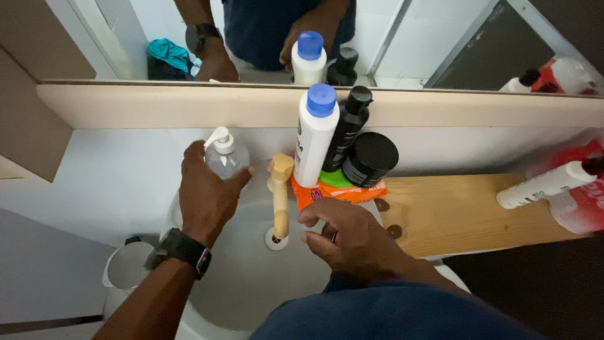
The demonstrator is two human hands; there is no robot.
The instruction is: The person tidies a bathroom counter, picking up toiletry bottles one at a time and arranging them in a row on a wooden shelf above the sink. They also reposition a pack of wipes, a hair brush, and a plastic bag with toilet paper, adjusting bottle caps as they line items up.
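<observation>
left hand (204, 192) grips clear soap dispenser (225, 157); right hand (352, 236) seemingly open, empty, near tap (280, 195).

Two white bottles (314, 135) (546, 184), one black bottle (346, 126), one black jar (370, 158), one clear pump dispenser (224, 154), one tap (280, 198).

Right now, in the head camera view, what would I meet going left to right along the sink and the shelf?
White bin → left hand on the clear pump bottle → tan tap → white bottle with blue cap → black bottle → black jar → wooden shelf → white bottle lying down.
</observation>
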